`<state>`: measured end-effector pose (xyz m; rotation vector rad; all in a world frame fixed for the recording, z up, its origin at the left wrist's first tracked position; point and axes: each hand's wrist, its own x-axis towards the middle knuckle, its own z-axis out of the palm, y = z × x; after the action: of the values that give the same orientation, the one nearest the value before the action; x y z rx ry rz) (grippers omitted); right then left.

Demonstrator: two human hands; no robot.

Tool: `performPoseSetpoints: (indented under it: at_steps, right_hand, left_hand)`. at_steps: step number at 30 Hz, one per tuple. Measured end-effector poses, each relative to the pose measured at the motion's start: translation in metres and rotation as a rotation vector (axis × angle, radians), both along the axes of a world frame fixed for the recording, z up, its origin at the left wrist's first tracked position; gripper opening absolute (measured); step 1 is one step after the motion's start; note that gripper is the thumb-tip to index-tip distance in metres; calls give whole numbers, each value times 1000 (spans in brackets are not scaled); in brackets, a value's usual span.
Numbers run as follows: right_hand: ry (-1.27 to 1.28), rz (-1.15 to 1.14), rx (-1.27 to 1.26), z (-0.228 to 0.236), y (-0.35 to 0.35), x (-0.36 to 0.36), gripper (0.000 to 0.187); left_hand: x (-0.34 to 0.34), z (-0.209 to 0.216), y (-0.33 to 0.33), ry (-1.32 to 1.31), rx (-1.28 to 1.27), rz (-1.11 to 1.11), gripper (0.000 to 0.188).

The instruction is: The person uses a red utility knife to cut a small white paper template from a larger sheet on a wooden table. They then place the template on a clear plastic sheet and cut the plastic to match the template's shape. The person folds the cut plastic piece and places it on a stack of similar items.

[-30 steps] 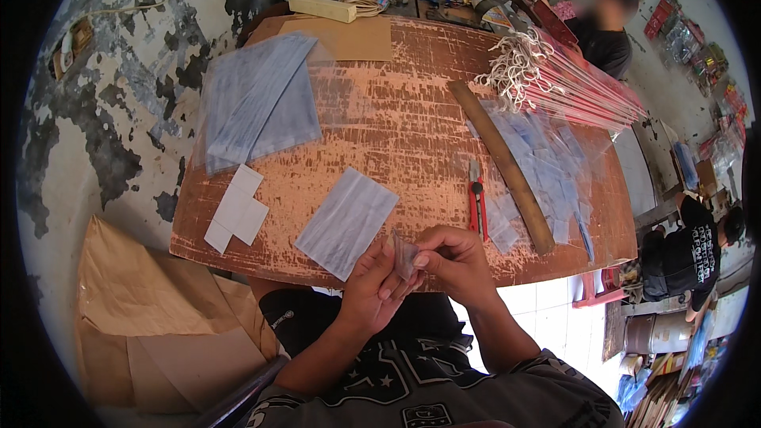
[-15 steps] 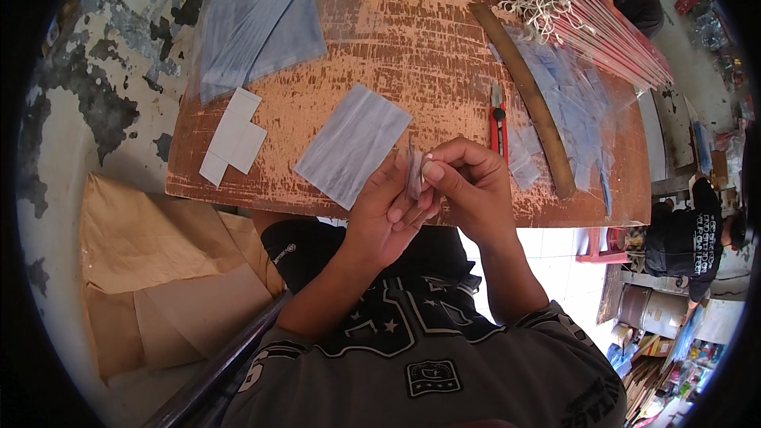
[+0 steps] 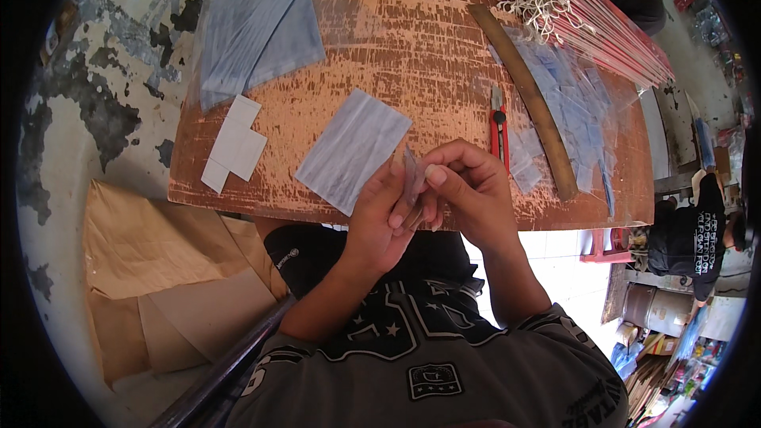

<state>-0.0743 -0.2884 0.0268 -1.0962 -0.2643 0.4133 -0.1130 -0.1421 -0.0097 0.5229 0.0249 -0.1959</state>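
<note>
Near the table's front edge, my left hand (image 3: pixel 377 218) is closed around a small, thin stack of clear plastic pieces (image 3: pixel 412 177), held on edge. My right hand (image 3: pixel 469 190) meets it from the right, thumb and forefinger pinched together at the stack's edge. How many pieces its fingertips grip is too small to tell. Just beyond my left hand lies a rectangular pile of bluish clear plastic sheets (image 3: pixel 354 149). A red cutter knife (image 3: pixel 499 128) rests beyond my right hand, with its blade pointing away from me.
A stepped white card (image 3: pixel 236 145) lies at the left, below larger bluish plastic sheets (image 3: pixel 277 28). A long brown strip (image 3: pixel 529 99) and plastic offcuts (image 3: pixel 571 103) are at the right, near red rods with white cords (image 3: pixel 606 28). Brown paper (image 3: pixel 151 242) is beside the table; people are at the right.
Both hands stay at the same spot, and the fingers shift slightly at the plastic stack's edge. The whole view has moved a little; the things on the table look undisturbed.
</note>
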Motion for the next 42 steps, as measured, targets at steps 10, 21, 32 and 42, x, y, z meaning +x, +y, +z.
performPoseSetpoints:
  at_steps: [10,21,32,42]
  right_hand:
    - [-311,-114,-279,0,-9,-3,20]
    - [258,154,126,1,-16,-1,15]
    - [17,-42,-171,-2,-9,-3,21]
    - [-989,-34,-566,32,-18,16,82]
  left_hand:
    - [-13,9,4,-218,858,482,20]
    - [0,19,15,-500,632,247,61]
    - [-2,15,22,-299,506,222,62]
    - [-1,10,33,-150,441,-83,68]
